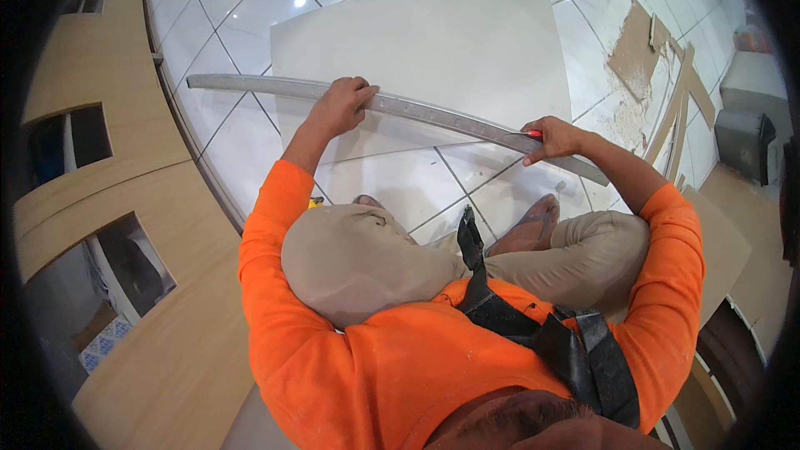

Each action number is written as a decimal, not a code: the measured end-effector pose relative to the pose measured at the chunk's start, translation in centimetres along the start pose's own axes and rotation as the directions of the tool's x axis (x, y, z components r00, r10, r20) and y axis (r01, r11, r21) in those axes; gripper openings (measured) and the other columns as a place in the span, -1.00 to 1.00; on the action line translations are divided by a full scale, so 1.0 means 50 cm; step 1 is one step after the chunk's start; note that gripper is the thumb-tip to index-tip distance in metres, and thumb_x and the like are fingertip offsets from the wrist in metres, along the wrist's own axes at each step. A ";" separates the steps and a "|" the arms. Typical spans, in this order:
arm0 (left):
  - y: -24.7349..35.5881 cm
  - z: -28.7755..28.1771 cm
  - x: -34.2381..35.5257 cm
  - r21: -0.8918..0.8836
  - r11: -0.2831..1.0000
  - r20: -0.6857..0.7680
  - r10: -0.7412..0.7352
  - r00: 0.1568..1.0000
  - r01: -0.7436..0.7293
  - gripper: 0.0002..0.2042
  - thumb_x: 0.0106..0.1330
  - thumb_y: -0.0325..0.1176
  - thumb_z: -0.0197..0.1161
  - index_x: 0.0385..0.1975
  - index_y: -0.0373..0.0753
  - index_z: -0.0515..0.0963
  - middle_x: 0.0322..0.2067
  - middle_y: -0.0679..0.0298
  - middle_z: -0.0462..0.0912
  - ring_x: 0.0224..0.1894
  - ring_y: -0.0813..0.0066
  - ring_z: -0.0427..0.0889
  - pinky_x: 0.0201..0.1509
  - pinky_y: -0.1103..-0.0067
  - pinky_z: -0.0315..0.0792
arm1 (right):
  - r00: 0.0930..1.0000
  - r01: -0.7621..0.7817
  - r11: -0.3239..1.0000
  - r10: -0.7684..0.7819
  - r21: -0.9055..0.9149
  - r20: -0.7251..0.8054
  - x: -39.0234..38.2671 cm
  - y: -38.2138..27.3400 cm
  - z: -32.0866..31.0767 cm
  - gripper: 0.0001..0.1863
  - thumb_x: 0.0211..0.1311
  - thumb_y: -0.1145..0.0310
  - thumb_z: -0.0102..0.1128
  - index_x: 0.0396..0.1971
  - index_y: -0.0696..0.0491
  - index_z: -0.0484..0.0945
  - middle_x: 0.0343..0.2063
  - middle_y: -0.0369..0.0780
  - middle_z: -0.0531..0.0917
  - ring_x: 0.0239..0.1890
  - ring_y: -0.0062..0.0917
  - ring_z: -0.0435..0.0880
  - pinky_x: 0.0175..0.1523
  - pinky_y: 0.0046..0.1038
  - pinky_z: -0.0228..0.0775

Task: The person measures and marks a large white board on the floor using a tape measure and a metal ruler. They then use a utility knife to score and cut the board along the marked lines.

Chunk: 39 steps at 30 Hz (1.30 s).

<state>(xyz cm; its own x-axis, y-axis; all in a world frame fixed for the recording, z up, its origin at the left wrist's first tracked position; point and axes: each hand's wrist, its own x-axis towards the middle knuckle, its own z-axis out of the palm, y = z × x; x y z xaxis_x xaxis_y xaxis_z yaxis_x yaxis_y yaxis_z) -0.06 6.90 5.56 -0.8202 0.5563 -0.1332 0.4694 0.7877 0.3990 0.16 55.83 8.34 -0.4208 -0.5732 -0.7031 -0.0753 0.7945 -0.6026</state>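
Observation:
A long grey metal straightedge (442,119) lies slantwise across a large off-white board (417,42) on the tiled floor. My left hand (342,106) has its fingers curled over the straightedge, left of the middle. My right hand (550,137) holds a small red-handled tool (533,134) against the straightedge near its right part, thumb down at the bar's lower edge. The tool's tip is too small to make out clearly. Below both hands are my bent legs and my feet in sandals.
Light wood panels with square openings (125,158) run along the left. On the right are offcut strips with debris (633,58), a dark grey bin (742,146) and more boards (721,233). A small yellow object (317,202) peeks from beside my left knee.

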 end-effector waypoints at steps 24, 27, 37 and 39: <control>0.016 0.049 -0.029 0.202 0.947 -0.245 -0.196 0.949 0.248 -0.03 0.11 -0.02 0.55 0.53 -0.01 0.16 0.56 -0.10 -0.10 0.60 -0.09 -0.12 0.61 0.02 -0.11 | 0.940 0.164 0.951 -0.231 -0.261 -0.250 0.067 -0.062 0.082 -0.25 -0.01 0.03 0.40 0.22 0.03 0.52 -0.31 0.03 0.73 -0.19 0.00 0.72 -0.04 -0.10 0.55; 0.067 0.012 0.045 0.285 0.955 -0.121 -0.044 0.992 0.077 -0.36 0.29 -0.34 0.34 0.41 0.06 0.34 0.39 0.11 0.29 0.48 0.06 0.21 0.55 0.01 0.06 | 0.967 0.164 0.945 -0.211 -0.283 -0.145 0.073 -0.094 0.083 -0.23 0.03 -0.03 0.41 0.26 0.00 0.50 -0.28 0.03 0.74 -0.17 -0.01 0.72 -0.03 -0.07 0.54; -0.074 0.056 -0.039 0.317 0.936 0.115 -0.195 0.974 0.150 -0.61 0.30 -0.56 0.11 0.11 -0.08 0.53 0.05 0.19 0.57 0.25 0.13 0.50 0.44 -0.04 0.24 | 0.755 -0.329 0.944 0.254 -0.013 -0.604 -0.072 0.189 -0.096 -0.68 0.33 0.21 0.25 -0.02 0.04 0.70 -0.10 0.01 0.73 -0.01 -0.04 0.68 0.11 -0.13 0.49; -0.101 0.051 -0.070 0.351 0.915 0.110 -0.249 0.962 0.196 -0.63 0.30 -0.57 0.11 0.09 -0.11 0.55 0.06 0.19 0.57 0.25 0.12 0.50 0.43 -0.05 0.26 | 0.648 -0.506 0.860 0.326 -0.070 -0.688 -0.166 0.270 -0.128 -0.78 0.36 0.31 0.17 -0.15 0.08 0.69 -0.19 0.04 0.73 -0.07 0.01 0.68 0.05 -0.06 0.49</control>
<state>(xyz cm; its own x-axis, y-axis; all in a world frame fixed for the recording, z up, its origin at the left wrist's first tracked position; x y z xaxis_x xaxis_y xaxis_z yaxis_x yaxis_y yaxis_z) 1.28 1.66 1.72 -0.8701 0.3687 -0.3272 0.3835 0.9233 0.0205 -3.14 72.61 8.45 -0.9194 0.0252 -0.3925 0.0849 0.9871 -0.1355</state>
